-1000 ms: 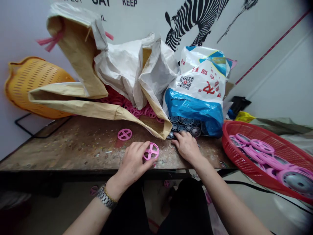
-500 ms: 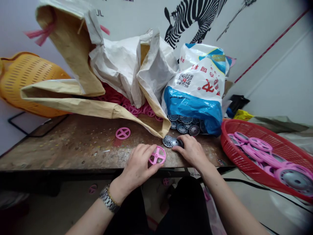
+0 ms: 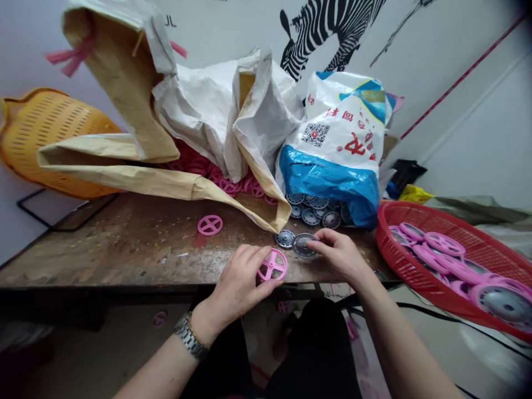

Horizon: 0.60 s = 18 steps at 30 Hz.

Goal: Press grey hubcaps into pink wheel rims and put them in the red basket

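Note:
Near the table's front edge, my left hand (image 3: 241,287) is closed on a pink spoked plastic wheel (image 3: 272,265), with thumb and fingers at its rim. My right hand (image 3: 338,252) pinches a grey disc like a hubcap (image 3: 304,245) by its right side, tilted up from the table. Just left of it a second grey disc (image 3: 285,239) lies flat. Another pink wheel (image 3: 210,225) rests on the wood, apart from both hands.
Pink wheels spill from a white paper sack (image 3: 199,105). Grey discs lie at the mouth of a blue-and-white bag (image 3: 332,172). On the right, a red basket (image 3: 388,244) holds pink wheels, some with grey discs. An orange basket (image 3: 54,138) leans at the left on the worn table (image 3: 124,249).
My right hand has picked the upper grey disc off the other and tilted it, moving slightly right and toward me. My left hand with the pink wheel has shifted slightly right.

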Tool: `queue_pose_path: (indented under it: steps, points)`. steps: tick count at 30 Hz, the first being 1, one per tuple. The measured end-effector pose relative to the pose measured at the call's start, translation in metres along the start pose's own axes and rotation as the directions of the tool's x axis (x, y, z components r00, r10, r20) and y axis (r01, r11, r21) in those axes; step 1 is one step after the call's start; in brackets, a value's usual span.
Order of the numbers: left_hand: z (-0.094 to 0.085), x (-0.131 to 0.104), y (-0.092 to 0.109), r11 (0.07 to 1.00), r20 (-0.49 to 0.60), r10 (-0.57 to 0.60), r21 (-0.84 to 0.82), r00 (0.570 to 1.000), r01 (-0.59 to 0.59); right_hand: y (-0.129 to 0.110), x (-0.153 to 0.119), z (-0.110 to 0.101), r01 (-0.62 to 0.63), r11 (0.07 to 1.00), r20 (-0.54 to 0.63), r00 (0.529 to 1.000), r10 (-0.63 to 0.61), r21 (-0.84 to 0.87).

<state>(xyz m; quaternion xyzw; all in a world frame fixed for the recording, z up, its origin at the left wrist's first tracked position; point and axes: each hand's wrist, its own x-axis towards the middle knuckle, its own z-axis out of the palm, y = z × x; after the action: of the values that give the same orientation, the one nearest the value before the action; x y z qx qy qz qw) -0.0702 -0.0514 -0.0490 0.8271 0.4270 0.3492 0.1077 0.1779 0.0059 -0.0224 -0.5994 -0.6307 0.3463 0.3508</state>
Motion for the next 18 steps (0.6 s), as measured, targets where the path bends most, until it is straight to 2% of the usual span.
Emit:
queue_pose_path:
  steps: [2, 5, 8, 9, 10, 12, 14, 15, 16, 18]
  points:
    - [0.000, 0.000, 0.000, 1.000, -0.010, 0.011, -0.015, 1.000, -0.011, -0.007, -0.013, 0.001, -0.052, 0.974, 0.041, 0.998, 0.044, 0.221]
    - [-0.001, 0.003, 0.004, 0.995, -0.018, -0.009, -0.096, 1.000, 0.007, -0.013, -0.034, 0.005, -0.141, 0.902, 0.110, 0.988, 0.104, 0.409]
    - [-0.004, 0.008, 0.014, 0.933, 0.000, -0.183, -0.316, 0.983, 0.174, -0.013, -0.049, 0.011, -0.160, 0.824, 0.131, 0.986, 0.105, 0.543]
    - [-0.006, 0.009, 0.018, 0.862, 0.042, -0.270, -0.435, 0.962, 0.261, -0.013, -0.053, 0.012, -0.146, 0.805, 0.119, 0.988, 0.094, 0.575]
    - [-0.007, 0.010, 0.022, 0.749, 0.109, -0.350, -0.565, 0.931, 0.347, -0.014, -0.057, 0.014, -0.123, 0.793, 0.099, 0.992, 0.080, 0.596]
    - [-0.007, 0.011, 0.029, 0.417, 0.300, -0.421, -0.774, 0.856, 0.476, -0.017, -0.063, 0.019, -0.076, 0.795, 0.063, 0.997, 0.047, 0.602]
    - [-0.005, 0.010, 0.035, 0.097, 0.454, -0.371, -0.848, 0.810, 0.520, -0.021, -0.068, 0.025, -0.042, 0.808, 0.046, 0.999, 0.018, 0.588]
    - [-0.002, 0.009, 0.037, -0.017, 0.498, -0.329, -0.852, 0.802, 0.523, -0.024, -0.070, 0.029, -0.032, 0.809, 0.043, 0.999, 0.008, 0.587]
    - [0.000, 0.007, 0.039, -0.099, 0.525, -0.290, -0.848, 0.800, 0.521, -0.026, -0.072, 0.033, -0.027, 0.806, 0.042, 0.999, 0.002, 0.591]
    - [0.006, 0.005, 0.041, -0.196, 0.548, -0.242, -0.836, 0.801, 0.513, -0.029, -0.076, 0.039, -0.023, 0.804, 0.041, 0.999, -0.002, 0.595]
